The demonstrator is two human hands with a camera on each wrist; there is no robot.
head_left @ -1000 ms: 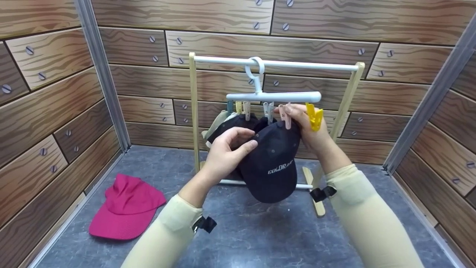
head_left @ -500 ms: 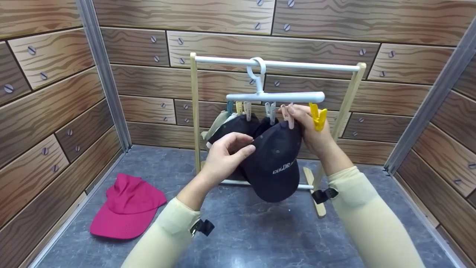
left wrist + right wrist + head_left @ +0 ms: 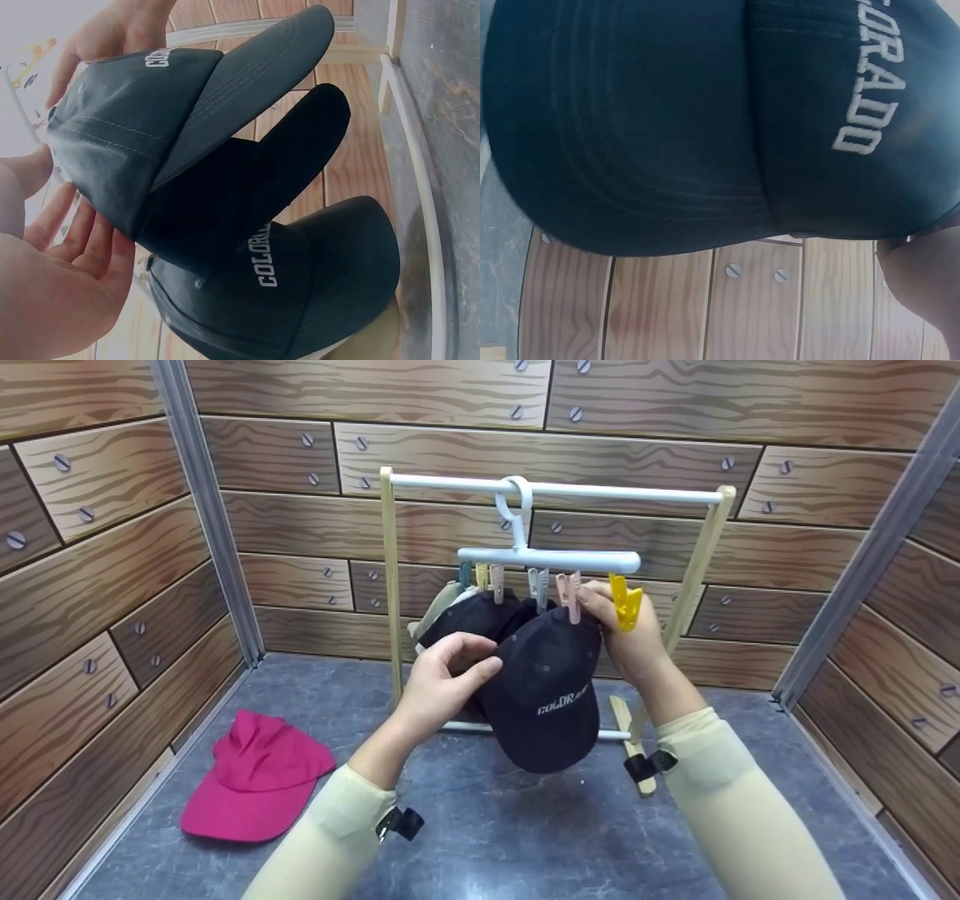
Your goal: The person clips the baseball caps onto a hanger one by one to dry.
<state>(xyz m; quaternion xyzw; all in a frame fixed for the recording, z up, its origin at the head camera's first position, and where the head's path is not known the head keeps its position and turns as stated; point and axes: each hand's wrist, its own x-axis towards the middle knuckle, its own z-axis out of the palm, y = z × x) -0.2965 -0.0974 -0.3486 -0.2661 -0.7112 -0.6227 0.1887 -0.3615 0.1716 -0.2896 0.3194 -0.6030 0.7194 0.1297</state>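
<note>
A dark cap (image 3: pixel 551 675) with pale lettering hangs at the front from a pink clothespin (image 3: pixel 568 596) under the white hanger (image 3: pixel 555 559). My left hand (image 3: pixel 446 679) is at its left side, thumb and fingertips touching the edge with a gap between them. Beside the clothespin, my right hand (image 3: pixel 634 630) reaches to the cap's far upper side, and its fingertips are partly hidden. A yellow clothespin (image 3: pixel 626 604) hangs in front of that hand. Behind, another dark cap (image 3: pixel 277 277) and a pale green cap (image 3: pixel 433 611) are clipped to the hanger.
On the grey tabletop (image 3: pixel 510 840) at left lies a crimson cap (image 3: pixel 259 784). A rack with a white top rail (image 3: pixel 622 492) and wooden posts (image 3: pixel 390 585) carries the hanger. Wood-patterned panels (image 3: pixel 645 397) enclose the back and sides.
The hanger's right end swung slightly right, then back left, with the front cap. My left thumb drew back from the cap's front to its edge. My right fingers no longer show left of the pink clothespin.
</note>
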